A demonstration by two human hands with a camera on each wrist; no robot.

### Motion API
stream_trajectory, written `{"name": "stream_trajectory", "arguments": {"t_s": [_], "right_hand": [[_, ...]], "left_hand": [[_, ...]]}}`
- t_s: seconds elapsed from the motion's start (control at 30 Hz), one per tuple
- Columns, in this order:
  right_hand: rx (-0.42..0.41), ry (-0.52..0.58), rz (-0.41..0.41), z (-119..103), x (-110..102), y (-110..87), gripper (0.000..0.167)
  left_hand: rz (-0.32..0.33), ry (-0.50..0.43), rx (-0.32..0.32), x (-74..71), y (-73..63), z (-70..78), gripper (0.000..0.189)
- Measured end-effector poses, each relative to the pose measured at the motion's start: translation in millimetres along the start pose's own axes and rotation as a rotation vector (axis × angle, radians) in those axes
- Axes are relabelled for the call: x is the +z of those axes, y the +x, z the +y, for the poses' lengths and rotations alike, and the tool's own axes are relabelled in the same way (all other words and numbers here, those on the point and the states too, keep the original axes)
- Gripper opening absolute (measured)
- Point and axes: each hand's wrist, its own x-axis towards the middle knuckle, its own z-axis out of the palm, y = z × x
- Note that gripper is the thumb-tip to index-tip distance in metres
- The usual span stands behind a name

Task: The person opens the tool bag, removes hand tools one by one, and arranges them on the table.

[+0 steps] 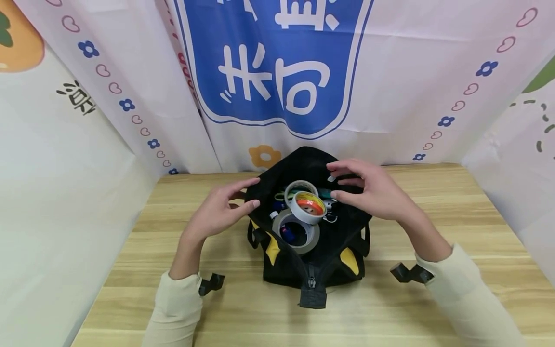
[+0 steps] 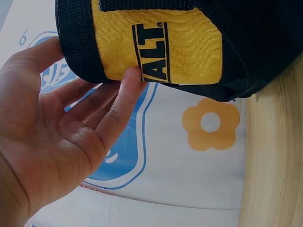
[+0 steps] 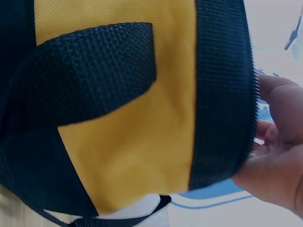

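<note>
Black fabric gapes on the desk [image 1: 147,270]: seen from the head, a bag [image 1: 334,233] stands near the middle of the far edge, its mouth wide and the zip [image 1: 311,282] end hanging toward the near edge. Inside, a white tape roll [image 1: 298,213] overlaps a thinner roll [image 1: 299,183] behind and a wide roll [image 1: 310,245] in front, probably because the small clutter [image 1: 328,204] below gives them no flat place. Between the bag and the desk's left edge, the left hand [image 1: 217,209] reaches to the rim, fingers loosely spread, thumb apart. Opposite, toward the right edge, the right hand [image 1: 373,190] bends its fingers lightly over the mouth (a white scrap [image 1: 331,179] shows at their tips, too small to name), thumb well clear. Facing each other so, both seem placed to hold the sides apart.

From the left wrist, one fingertip rests on the lower edge of a yellow panel [image 2: 189,52]; other fingers pass behind the bag, pinching nothing that shows.

From the right wrist, the rim hides much of that hand. Across the yellow side lies a black strap [image 3: 94,75], presumably stitched there for carrying.
</note>
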Motion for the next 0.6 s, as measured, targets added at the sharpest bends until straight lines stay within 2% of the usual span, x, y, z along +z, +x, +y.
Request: {"name": "stream_trajectory", "arguments": {"t_s": [0.4,0.6], "right_hand": [[0.029,-0.065,-0.197,3.4,24.8,33.3,0.051],[0.073,-0.036,-0.269,12.3,33.2,44.2,0.042]], "left_hand": [[0.008,0.007,0.017,2.5,-3.4,-0.2,0.053],[0.01,0.017,0.02,2.3,-1.9,0.2,0.054]]}}
